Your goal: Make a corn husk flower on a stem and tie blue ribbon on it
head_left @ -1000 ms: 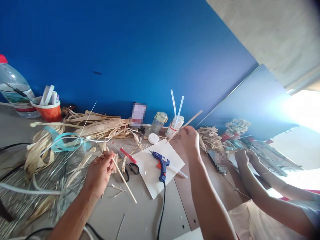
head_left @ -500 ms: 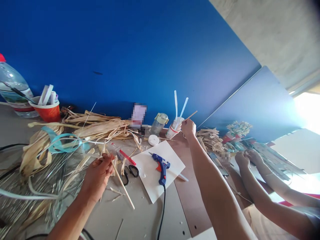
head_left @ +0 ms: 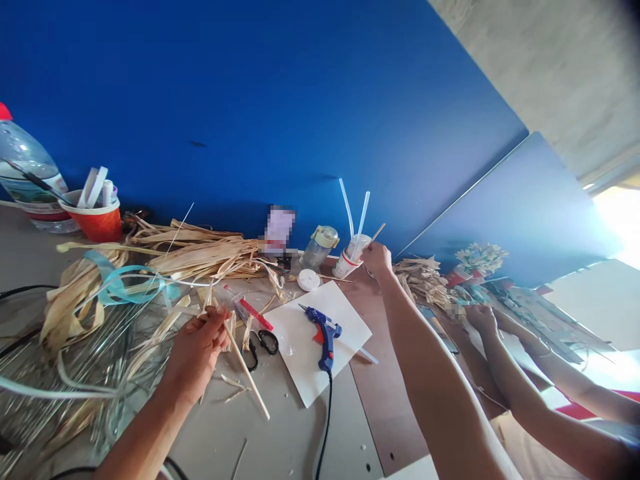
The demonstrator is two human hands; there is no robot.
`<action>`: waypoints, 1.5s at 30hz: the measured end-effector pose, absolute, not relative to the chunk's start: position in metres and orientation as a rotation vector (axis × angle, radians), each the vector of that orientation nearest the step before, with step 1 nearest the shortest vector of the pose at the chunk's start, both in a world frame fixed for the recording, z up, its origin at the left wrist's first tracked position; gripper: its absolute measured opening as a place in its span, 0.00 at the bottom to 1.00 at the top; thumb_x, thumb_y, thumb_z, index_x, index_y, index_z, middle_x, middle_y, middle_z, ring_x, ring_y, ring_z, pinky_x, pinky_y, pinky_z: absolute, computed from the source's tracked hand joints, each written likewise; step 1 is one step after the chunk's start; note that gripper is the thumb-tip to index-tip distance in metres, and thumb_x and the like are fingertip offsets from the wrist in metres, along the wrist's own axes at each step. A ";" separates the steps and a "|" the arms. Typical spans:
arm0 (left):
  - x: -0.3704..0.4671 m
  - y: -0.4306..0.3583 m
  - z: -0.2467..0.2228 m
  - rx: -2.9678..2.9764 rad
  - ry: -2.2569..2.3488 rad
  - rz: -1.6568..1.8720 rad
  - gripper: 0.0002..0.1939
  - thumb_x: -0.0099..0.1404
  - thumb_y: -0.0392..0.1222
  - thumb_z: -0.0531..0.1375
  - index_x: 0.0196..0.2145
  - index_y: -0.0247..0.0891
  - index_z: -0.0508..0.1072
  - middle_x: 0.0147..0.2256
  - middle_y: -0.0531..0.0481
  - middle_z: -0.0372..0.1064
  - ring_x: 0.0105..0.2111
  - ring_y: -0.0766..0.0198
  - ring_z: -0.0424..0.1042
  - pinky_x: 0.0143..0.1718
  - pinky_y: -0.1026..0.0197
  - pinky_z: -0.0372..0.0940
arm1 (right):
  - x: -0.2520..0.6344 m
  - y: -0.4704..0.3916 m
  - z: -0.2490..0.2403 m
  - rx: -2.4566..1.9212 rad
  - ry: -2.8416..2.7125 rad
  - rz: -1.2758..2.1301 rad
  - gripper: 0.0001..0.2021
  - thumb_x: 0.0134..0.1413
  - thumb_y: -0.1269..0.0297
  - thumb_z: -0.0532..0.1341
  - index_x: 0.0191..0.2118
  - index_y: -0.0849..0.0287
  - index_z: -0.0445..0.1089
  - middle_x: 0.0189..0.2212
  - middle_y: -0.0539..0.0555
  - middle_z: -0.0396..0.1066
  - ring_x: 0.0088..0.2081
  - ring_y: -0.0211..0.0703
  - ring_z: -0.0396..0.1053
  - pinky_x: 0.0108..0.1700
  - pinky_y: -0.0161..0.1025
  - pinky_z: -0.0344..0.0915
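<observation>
My left hand (head_left: pixel 203 340) is closed on a pale thin stick (head_left: pixel 247 370), which slants down to the right over the table, with strips of dried husk around the fingers. My right hand (head_left: pixel 377 259) reaches far forward, its fingers closed around a thin wooden stick (head_left: pixel 380 231) at the rim of a white paper cup (head_left: pixel 346 264). Whether the stick's lower end is inside the cup is hidden by the fingers. Two translucent glue sticks (head_left: pixel 364 215) stand up out of that cup.
A blue glue gun (head_left: pixel 327 337) lies on white paper (head_left: pixel 305 373), beside black-handled scissors (head_left: pixel 269 342) and a red pen (head_left: pixel 256 313). Husk bundles (head_left: pixel 215 257), a lidded jar (head_left: pixel 320 247) and a red cup (head_left: pixel 97 223) line the back. Another person's hands (head_left: pixel 481 319) work at right.
The stick in my right hand has tipped steeper and shifted slightly left. The glue sticks in the cup lean differently. My left hand is nearly still. The other person's hands have shifted.
</observation>
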State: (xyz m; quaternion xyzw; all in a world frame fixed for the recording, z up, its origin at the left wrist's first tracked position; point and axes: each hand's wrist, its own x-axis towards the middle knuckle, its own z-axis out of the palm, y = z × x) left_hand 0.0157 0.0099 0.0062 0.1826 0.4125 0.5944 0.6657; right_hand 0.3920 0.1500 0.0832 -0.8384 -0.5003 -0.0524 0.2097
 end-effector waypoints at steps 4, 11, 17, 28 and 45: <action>0.016 0.010 0.006 0.409 0.905 1.372 0.17 0.47 0.43 0.71 0.21 0.37 0.66 0.13 0.63 0.51 0.15 0.76 0.47 0.17 0.72 0.50 | 0.388 0.149 0.069 -2.308 -1.337 -0.152 0.12 0.54 0.69 0.53 0.33 0.62 0.75 0.31 0.59 0.77 0.33 0.45 0.71 0.32 0.35 0.60; 0.017 0.011 0.009 0.404 0.950 1.358 0.17 0.43 0.45 0.72 0.20 0.37 0.67 0.12 0.63 0.50 0.14 0.76 0.47 0.17 0.71 0.50 | 0.386 0.147 0.072 -2.277 -1.274 -0.239 0.16 0.57 0.67 0.49 0.40 0.64 0.74 0.38 0.63 0.76 0.39 0.48 0.71 0.37 0.37 0.61; 0.018 0.011 0.009 0.430 1.008 1.330 0.13 0.46 0.43 0.69 0.19 0.38 0.67 0.13 0.61 0.50 0.15 0.74 0.48 0.17 0.68 0.50 | 0.381 0.144 0.058 -2.325 -1.309 -0.128 0.12 0.54 0.68 0.54 0.35 0.64 0.74 0.34 0.63 0.76 0.37 0.47 0.72 0.34 0.35 0.60; 0.017 0.012 0.006 0.415 0.921 1.384 0.15 0.47 0.42 0.69 0.19 0.38 0.66 0.13 0.62 0.51 0.15 0.75 0.49 0.17 0.69 0.50 | 0.332 0.088 0.073 -2.186 -1.248 0.073 0.14 0.53 0.67 0.52 0.40 0.64 0.73 0.36 0.61 0.74 0.37 0.45 0.69 0.34 0.35 0.61; 0.013 0.005 0.017 0.898 1.265 1.271 0.18 0.52 0.51 0.62 0.15 0.39 0.62 0.15 0.58 0.55 0.17 0.69 0.54 0.19 0.65 0.50 | 0.155 -0.018 0.029 -1.514 -1.644 1.022 0.11 0.52 0.69 0.53 0.37 0.54 0.72 0.23 0.50 0.71 0.26 0.44 0.67 0.28 0.37 0.61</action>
